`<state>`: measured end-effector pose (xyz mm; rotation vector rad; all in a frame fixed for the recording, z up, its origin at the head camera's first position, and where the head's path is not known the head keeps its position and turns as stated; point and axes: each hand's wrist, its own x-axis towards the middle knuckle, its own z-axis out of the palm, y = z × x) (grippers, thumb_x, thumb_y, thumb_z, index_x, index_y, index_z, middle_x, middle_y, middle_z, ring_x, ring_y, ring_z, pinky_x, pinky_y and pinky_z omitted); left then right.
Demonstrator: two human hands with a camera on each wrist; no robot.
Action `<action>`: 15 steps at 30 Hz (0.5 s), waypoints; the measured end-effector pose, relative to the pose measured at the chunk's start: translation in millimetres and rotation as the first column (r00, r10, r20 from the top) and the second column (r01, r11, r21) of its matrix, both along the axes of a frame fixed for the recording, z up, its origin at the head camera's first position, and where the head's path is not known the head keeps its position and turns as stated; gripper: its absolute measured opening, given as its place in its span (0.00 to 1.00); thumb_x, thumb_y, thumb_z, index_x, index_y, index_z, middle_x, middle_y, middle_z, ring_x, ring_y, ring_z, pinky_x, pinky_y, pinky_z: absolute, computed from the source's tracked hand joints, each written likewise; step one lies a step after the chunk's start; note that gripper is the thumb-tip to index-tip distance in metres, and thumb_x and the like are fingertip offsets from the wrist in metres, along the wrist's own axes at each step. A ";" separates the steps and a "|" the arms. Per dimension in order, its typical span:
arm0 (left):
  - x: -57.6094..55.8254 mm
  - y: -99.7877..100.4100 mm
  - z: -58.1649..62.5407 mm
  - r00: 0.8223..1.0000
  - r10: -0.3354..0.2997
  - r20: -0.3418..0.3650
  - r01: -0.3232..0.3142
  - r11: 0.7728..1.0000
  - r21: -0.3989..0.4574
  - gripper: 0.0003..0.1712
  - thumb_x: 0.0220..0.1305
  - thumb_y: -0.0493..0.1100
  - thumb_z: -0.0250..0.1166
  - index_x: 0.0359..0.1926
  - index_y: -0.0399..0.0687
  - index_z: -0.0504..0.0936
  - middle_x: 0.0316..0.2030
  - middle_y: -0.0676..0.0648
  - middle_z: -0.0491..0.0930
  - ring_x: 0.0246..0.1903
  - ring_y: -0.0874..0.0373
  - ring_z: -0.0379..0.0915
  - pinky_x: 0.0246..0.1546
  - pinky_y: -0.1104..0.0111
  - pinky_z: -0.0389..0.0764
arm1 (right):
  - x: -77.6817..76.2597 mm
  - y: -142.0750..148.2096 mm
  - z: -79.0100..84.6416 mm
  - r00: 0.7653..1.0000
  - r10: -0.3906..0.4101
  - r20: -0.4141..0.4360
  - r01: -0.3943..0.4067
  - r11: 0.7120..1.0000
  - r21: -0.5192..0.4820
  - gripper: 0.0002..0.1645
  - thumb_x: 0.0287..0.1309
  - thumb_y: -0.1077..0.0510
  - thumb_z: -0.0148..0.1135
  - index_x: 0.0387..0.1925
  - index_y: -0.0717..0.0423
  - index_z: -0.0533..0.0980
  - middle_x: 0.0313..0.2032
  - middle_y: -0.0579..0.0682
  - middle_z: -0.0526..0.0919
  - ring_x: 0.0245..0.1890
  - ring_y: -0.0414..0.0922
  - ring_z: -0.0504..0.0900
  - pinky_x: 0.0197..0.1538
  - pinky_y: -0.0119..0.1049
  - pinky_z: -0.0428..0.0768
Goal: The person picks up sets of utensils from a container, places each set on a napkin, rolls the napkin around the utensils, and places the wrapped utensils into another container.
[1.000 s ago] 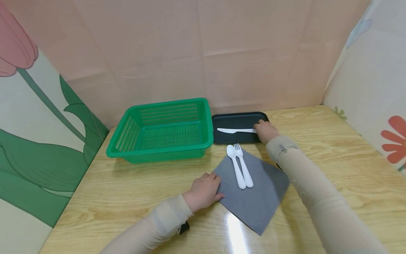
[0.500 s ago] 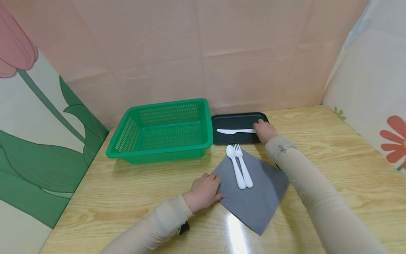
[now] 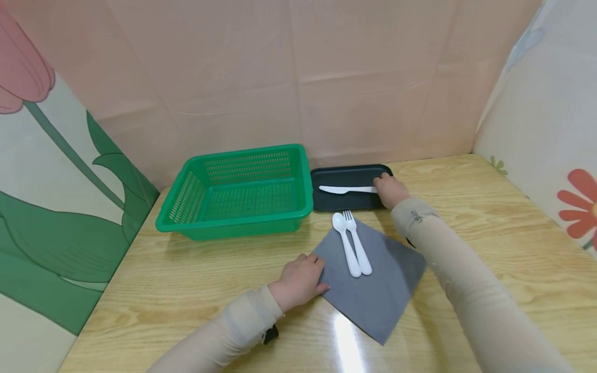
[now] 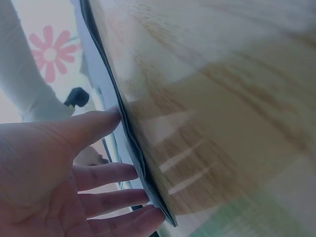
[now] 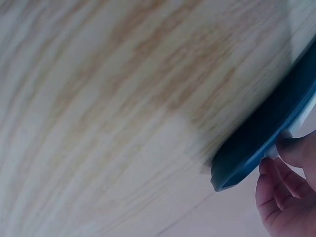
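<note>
My right hand (image 3: 391,190) is at the right end of the black tray (image 3: 328,201). It pinches the handle end of a white plastic knife (image 3: 342,190), whose blade points left over the tray. In the right wrist view the thumb and fingers meet at the knife handle, most of it hidden behind the tray rim (image 5: 237,168). My left hand (image 3: 299,282) rests on the left edge of a dark grey folded napkin (image 3: 382,290), its fingers loosely extended. On the napkin a white spoon (image 3: 349,248) and a white fork (image 3: 360,248) lie side by side, heads pointing away.
A green slotted basket (image 3: 252,220) stands left of the tray, close against it. The wooden table (image 3: 186,290) runs to a pink wall covering (image 3: 224,77) at the back. Printed floral sheets flank both sides.
The knife has shifted slightly toward the back of the tray in my right hand. My left hand, the napkin, the spoon and the fork stay where they were.
</note>
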<state>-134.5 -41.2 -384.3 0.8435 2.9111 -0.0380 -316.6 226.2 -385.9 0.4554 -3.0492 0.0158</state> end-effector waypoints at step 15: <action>1.0 -0.1 -0.1 1.000 -0.011 -0.019 0.011 1.000 0.011 0.21 0.58 0.59 0.63 0.40 0.47 0.77 0.38 0.50 0.77 0.35 0.58 0.74 0.25 0.69 0.75 | -2.5 8.4 4.7 1.000 0.010 0.012 -0.010 1.000 0.000 0.09 0.56 0.73 0.54 0.41 0.69 0.71 0.38 0.67 0.73 0.38 0.61 0.77 0.41 0.52 0.77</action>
